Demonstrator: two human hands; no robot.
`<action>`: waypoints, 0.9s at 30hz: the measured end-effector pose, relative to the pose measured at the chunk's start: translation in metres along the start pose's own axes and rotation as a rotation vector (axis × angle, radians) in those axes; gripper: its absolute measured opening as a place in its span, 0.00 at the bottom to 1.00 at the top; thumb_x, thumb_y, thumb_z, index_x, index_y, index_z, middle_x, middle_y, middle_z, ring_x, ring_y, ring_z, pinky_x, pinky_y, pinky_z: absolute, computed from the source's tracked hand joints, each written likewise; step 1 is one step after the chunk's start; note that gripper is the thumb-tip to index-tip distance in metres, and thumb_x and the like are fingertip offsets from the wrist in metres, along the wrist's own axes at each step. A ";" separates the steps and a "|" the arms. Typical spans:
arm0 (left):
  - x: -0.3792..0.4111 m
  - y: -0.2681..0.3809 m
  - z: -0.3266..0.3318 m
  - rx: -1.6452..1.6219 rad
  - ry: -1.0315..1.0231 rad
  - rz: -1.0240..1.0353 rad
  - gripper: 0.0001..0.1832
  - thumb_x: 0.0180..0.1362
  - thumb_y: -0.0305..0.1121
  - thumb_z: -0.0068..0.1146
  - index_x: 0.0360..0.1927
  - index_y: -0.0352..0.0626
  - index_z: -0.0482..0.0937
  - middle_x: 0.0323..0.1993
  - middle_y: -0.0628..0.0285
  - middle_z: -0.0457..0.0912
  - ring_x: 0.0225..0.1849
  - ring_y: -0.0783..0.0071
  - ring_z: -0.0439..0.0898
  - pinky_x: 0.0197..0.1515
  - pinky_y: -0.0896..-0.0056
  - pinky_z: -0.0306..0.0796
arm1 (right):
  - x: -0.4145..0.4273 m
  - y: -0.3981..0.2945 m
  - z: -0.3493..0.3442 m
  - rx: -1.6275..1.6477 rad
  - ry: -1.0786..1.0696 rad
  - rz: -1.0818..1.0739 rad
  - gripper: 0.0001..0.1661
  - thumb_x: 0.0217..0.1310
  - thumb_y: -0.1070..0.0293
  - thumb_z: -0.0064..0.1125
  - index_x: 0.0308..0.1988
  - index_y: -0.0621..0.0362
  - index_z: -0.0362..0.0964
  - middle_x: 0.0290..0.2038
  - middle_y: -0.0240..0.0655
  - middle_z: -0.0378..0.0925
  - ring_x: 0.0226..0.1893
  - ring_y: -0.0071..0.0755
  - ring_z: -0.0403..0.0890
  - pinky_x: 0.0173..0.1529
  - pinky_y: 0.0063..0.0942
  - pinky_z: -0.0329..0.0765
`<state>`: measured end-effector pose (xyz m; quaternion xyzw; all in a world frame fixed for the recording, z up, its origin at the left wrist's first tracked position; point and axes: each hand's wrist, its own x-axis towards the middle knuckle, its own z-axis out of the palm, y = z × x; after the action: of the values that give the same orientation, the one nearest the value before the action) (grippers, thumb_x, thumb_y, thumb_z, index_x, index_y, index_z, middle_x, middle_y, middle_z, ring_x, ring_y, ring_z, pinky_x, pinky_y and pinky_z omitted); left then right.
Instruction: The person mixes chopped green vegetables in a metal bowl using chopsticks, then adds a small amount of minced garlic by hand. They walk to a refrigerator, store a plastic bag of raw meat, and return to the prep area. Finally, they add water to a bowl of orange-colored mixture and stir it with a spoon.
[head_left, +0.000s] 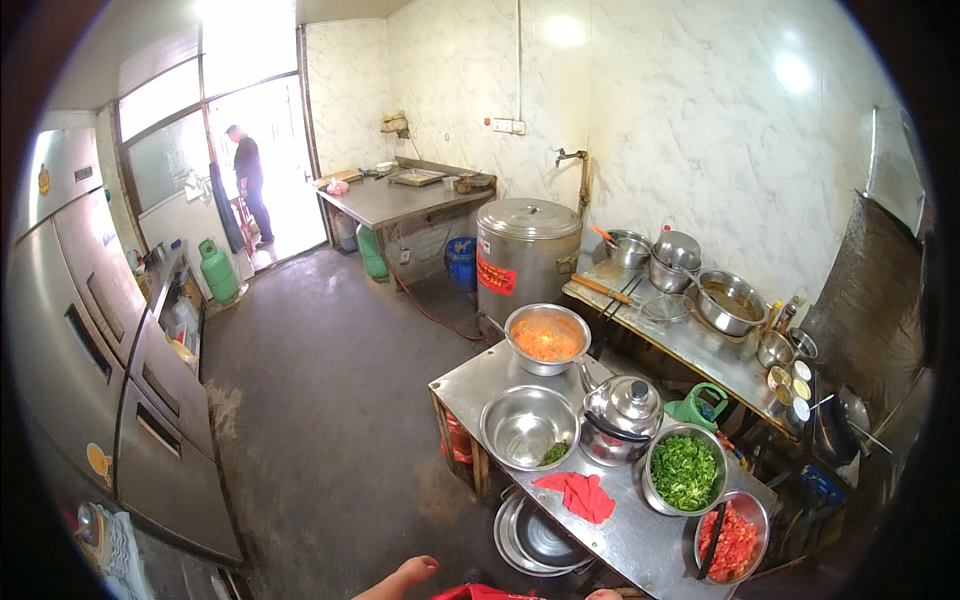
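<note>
At the bottom edge, my left hand hangs over the floor with its fingers curled; whether it holds anything is hard to see. Only a small part of my right hand shows at the bottom edge, beside the steel table. On that table lies a red cloth, next to a steel bowl with a little chopped green in it. A steel kettle, a bowl of chopped greens, a bowl of chopped red vegetable and a bowl of orange shredded food stand around them.
Metal basins sit low beside the table. Behind stand a large steel drum and a side table with pots, a strainer and seasoning jars. Steel cabinets line the left. A person stands in the doorway near a green gas cylinder.
</note>
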<state>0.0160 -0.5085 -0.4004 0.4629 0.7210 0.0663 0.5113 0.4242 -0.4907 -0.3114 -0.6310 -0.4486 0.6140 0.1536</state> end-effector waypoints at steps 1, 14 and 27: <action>0.000 0.002 0.001 -0.017 0.004 0.007 0.15 0.47 0.39 0.48 0.40 0.50 0.76 0.34 0.61 0.79 0.39 0.70 0.76 0.43 0.69 0.68 | -0.001 0.003 0.001 0.003 0.005 0.002 0.14 0.54 0.63 0.51 0.20 0.58 0.70 0.14 0.30 0.70 0.14 0.23 0.68 0.20 0.22 0.65; 0.014 0.011 -0.019 -0.044 -0.094 -0.056 0.15 0.46 0.38 0.49 0.39 0.49 0.77 0.32 0.62 0.79 0.35 0.71 0.77 0.39 0.70 0.69 | -0.008 0.028 0.010 0.034 0.096 0.067 0.13 0.54 0.63 0.51 0.20 0.57 0.70 0.14 0.29 0.70 0.14 0.24 0.68 0.19 0.23 0.64; 0.041 -0.019 -0.016 0.056 -0.181 0.014 0.16 0.47 0.40 0.50 0.40 0.49 0.76 0.35 0.60 0.78 0.38 0.67 0.76 0.42 0.69 0.68 | 0.035 0.097 0.016 0.012 0.009 0.344 0.11 0.57 0.66 0.45 0.34 0.60 0.70 0.27 0.35 0.76 0.24 0.23 0.77 0.29 0.19 0.74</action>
<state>-0.0101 -0.4825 -0.4314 0.4863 0.6702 0.0078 0.5606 0.4409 -0.5239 -0.4091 -0.7001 -0.3296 0.6312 0.0522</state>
